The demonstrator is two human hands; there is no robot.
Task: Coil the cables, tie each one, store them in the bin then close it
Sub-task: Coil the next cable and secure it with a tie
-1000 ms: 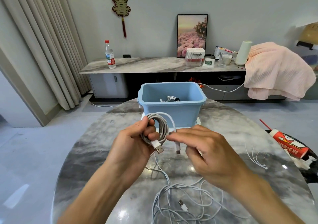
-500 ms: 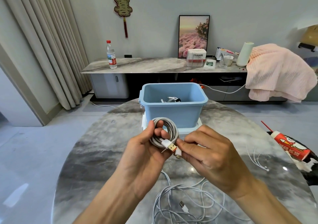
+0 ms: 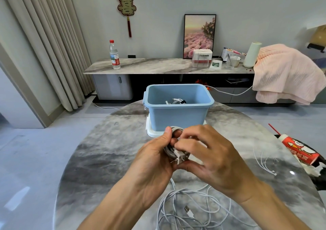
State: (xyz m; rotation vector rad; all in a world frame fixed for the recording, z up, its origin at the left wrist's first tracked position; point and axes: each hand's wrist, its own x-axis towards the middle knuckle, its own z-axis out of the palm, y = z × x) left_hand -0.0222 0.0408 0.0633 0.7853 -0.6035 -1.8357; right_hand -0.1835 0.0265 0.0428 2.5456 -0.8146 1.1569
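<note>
Coiled cable point(image 3: 172, 150) in left hand point(image 3: 155, 166) grip, right hand point(image 3: 211, 159) fingers over it

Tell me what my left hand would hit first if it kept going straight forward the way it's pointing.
Probably the blue bin, right behind the coiled cable your left hand grips; the bin's white base sits nearest. Depth is unclear.

Home living room, marble sideboard point(image 3: 150, 65), curtains point(image 3: 44, 41), framed picture point(image 3: 199, 35)
</note>
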